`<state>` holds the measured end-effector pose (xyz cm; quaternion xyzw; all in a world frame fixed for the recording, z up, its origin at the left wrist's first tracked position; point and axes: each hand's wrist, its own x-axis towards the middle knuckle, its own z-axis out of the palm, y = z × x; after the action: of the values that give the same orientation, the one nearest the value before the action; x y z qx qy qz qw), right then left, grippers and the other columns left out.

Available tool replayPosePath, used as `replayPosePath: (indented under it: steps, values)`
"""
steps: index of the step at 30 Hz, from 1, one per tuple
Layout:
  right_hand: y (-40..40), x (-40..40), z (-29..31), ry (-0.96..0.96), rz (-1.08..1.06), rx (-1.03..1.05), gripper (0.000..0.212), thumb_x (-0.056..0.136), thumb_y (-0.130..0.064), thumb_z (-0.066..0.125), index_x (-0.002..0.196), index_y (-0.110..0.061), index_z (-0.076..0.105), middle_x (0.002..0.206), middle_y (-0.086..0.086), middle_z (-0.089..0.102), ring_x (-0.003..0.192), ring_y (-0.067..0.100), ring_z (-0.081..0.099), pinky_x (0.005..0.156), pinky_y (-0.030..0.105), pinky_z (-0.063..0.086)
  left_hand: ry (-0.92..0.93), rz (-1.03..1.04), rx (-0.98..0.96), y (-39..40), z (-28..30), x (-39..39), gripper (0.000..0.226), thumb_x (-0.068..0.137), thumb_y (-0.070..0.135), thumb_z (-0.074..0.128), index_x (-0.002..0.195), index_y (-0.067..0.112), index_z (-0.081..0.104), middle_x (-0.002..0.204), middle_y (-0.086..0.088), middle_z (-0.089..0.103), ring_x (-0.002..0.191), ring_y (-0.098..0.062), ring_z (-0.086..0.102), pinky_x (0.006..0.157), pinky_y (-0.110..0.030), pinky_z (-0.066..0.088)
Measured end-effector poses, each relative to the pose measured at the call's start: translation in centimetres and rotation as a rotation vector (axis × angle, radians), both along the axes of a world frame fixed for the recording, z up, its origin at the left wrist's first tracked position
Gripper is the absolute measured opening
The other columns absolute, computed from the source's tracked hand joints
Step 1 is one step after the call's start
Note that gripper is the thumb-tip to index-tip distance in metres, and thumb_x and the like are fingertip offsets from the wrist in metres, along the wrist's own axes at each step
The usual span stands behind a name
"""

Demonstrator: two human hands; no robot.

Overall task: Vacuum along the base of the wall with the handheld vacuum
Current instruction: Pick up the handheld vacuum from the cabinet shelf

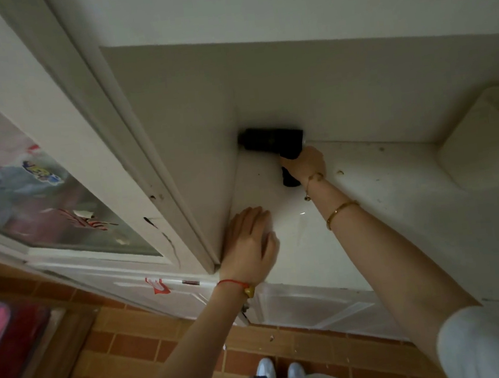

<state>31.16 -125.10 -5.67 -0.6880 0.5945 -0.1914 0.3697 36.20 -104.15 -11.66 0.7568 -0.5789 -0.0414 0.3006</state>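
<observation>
Nearest is the brick-tile floor with a few crumbs on it, then the white ledge where all the action is. The left hand lies flat with fingers loose, holding nothing, braced at the near left edge against the door frame. Farther in, the right hand is clenched round the grip of the black handheld vacuum, its nozzle jammed into the far left corner where ledge meets wall. My worry: it could scuff the paint, or miss the specks off to the right. Containers? Only a white box-like thing far right; can't tell what's inside.
</observation>
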Motion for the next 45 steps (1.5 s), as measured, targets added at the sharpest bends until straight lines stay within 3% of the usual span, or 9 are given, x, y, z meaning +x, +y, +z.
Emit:
replayPosePath:
  steps: [9, 13, 17, 22, 25, 28, 34, 39, 45]
  values:
    - [0.0, -0.5, 1.1, -0.083, 0.0, 0.073, 0.038, 0.088, -0.037, 0.064, 0.064, -0.012, 0.049, 0.062, 0.0, 0.048, 0.054, 0.01, 0.045, 0.042, 0.021, 0.034, 0.001, 0.012, -0.016, 0.1, 0.3, 0.1, 0.041, 0.089, 0.026, 0.059, 0.128, 0.012, 0.059, 0.135, -0.008, 0.056, 0.129, -0.025, 0.045, 0.112, -0.035, 0.028]
    - [1.0, -2.6, 1.9, -0.333, -0.035, 0.19, 0.024, 0.089, -0.03, 0.065, 0.078, -0.009, 0.059, 0.07, 0.001, 0.056, 0.064, 0.012, 0.054, 0.053, 0.019, 0.043, 0.01, 0.012, -0.01, 0.1, 0.4, 0.1, 0.04, 0.089, 0.024, 0.059, 0.127, 0.012, 0.059, 0.135, -0.009, 0.056, 0.128, -0.025, 0.045, 0.112, -0.033, 0.027]
    - [3.0, -5.9, 2.9, -0.698, -0.105, 0.407, 0.012, 0.085, -0.018, 0.068, 0.089, -0.007, 0.063, 0.072, 0.007, 0.062, 0.061, 0.016, 0.06, 0.061, 0.029, 0.052, -0.023, -0.013, -0.038, 0.2, 0.5, 0.0, 0.036, 0.085, 0.018, 0.062, 0.12, 0.009, 0.061, 0.127, -0.011, 0.059, 0.121, -0.027, 0.048, 0.106, -0.035, 0.033]
    - [6.3, -10.8, 4.1, -0.912, -0.09, 0.584, 0.017, 0.088, -0.013, 0.065, 0.101, -0.003, 0.06, 0.071, 0.006, 0.06, 0.061, 0.014, 0.061, 0.054, 0.023, 0.051, 0.008, -0.069, -0.093, -0.2, 2.1, -0.6, 0.017, 0.082, 0.011, 0.061, 0.099, 0.008, 0.063, 0.097, -0.008, 0.063, 0.092, -0.027, 0.054, 0.085, -0.039, 0.047]
    - [8.3, -13.5, 4.8, -1.05, -0.087, 0.714, 0.012, 0.089, -0.008, 0.062, 0.1, -0.004, 0.059, 0.077, 0.007, 0.062, 0.065, 0.014, 0.063, 0.057, 0.022, 0.053, -0.003, -0.132, -0.087, -0.1, 2.7, -0.8, 0.026, 0.088, 0.016, 0.055, 0.109, 0.007, 0.066, 0.105, -0.011, 0.067, 0.097, -0.027, 0.057, 0.086, -0.039, 0.048]
    - [10.4, -15.7, 5.6, -1.096, -0.096, 0.779, 0.01, 0.087, -0.003, 0.063, 0.096, -0.002, 0.061, 0.079, 0.009, 0.064, 0.067, 0.015, 0.064, 0.058, 0.022, 0.055, -0.044, -0.193, -0.044, -0.1, 2.9, -0.9, 0.039, 0.091, 0.026, 0.044, 0.118, 0.007, 0.066, 0.113, -0.011, 0.066, 0.103, -0.031, 0.059, 0.091, -0.041, 0.05]
    - [14.6, -18.9, 6.4, -1.089, -0.106, 0.79, 0.005, 0.074, -0.002, 0.068, 0.072, -0.004, 0.071, 0.076, 0.01, 0.066, 0.07, 0.017, 0.065, 0.065, 0.026, 0.057, 0.005, -0.27, -0.028, 1.4, 3.8, -2.3, 0.041, 0.093, 0.032, 0.044, 0.122, 0.012, 0.063, 0.119, -0.008, 0.063, 0.108, -0.03, 0.058, 0.092, -0.045, 0.051]
    - [18.0, -21.5, 5.6, -1.031, -0.143, 0.633, 0.015, 0.075, -0.009, 0.068, 0.089, -0.008, 0.06, 0.074, 0.006, 0.061, 0.06, 0.013, 0.058, 0.058, 0.023, 0.053, 0.009, -0.362, -0.047, 2.0, 4.2, -3.5, 0.039, 0.092, 0.031, 0.047, 0.123, 0.014, 0.063, 0.12, -0.005, 0.063, 0.109, -0.026, 0.057, 0.094, -0.044, 0.05]
    - [22.5, -25.0, 4.3, -1.146, -0.241, 0.545, 0.011, 0.081, -0.008, 0.062, 0.092, -0.009, 0.061, 0.073, 0.005, 0.057, 0.06, 0.014, 0.056, 0.06, 0.024, 0.052, 0.005, -0.525, -0.001, 2.1, 4.7, -6.0, 0.042, 0.095, 0.036, 0.042, 0.124, 0.013, 0.063, 0.123, -0.005, 0.064, 0.112, -0.024, 0.057, 0.099, -0.043, 0.047]
